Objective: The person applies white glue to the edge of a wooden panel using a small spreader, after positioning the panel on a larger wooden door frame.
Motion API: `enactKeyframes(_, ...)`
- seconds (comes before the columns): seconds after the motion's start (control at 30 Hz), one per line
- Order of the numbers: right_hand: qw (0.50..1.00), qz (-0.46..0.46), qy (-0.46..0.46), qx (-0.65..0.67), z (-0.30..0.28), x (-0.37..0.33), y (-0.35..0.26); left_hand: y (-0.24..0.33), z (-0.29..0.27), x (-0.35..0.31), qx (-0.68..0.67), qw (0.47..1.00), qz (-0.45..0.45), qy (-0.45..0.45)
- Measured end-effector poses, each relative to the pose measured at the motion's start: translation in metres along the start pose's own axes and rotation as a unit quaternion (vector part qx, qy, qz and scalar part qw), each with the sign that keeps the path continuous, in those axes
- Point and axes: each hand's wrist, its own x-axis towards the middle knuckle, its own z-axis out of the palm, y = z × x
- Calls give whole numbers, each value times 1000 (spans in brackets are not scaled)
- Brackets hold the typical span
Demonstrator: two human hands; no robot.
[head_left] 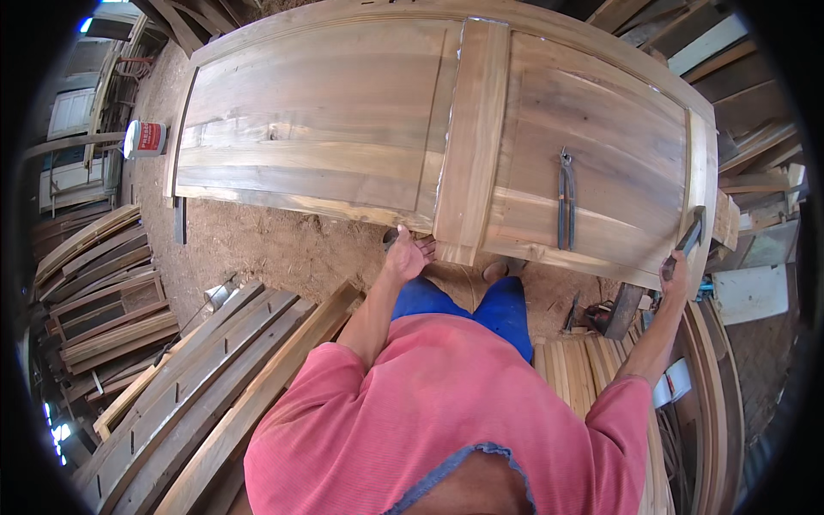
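Observation:
A large wooden panelled door [318, 112] lies in front of me, with a wide rail [472, 129] crossing it between two panels. My left hand [412, 255] is at the near edge, just left of that rail. Its fingers are spread and the palm is turned up, with nothing in it. At the door's near right corner my right hand [675, 273] is closed around a dark straight bar-like tool [689, 233], whose exact kind I cannot make out. Long-handled pincers [566, 202] rest on the right panel, jaws pointing away from me.
Long timber boards [215, 378] are stacked at my left, with frames and planks [112, 309] beyond them. A white bucket with a red label [144, 139] stands past the door's left end. Tools [601, 316] lie below its right side. More planks [764, 146] crowd the far right.

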Motion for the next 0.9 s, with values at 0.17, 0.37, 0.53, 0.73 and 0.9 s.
enactKeyframes(0.17, 995, -45, -39, 77, 50, -120, -9, -21, -9, 33, -61, 996, 5, 68)
enactKeyframes(0.37, 985, -90, -136, 47, 88, -239, 66, -14, -1, 17, 11, 992, 31, 121)
enactKeyframes(0.53, 965, -212, -151, 17, 149, -348, 101, -12, -1, 19, 2, 991, 10, 134)
enactKeyframes(0.73, 953, -161, -206, 150, 228, -407, 92, -7, -30, 34, -16, 999, -25, 43)
enactKeyframes(0.9, 970, -83, -199, 116, 227, -389, 154, 15, -8, 3, 83, 994, -77, 9)
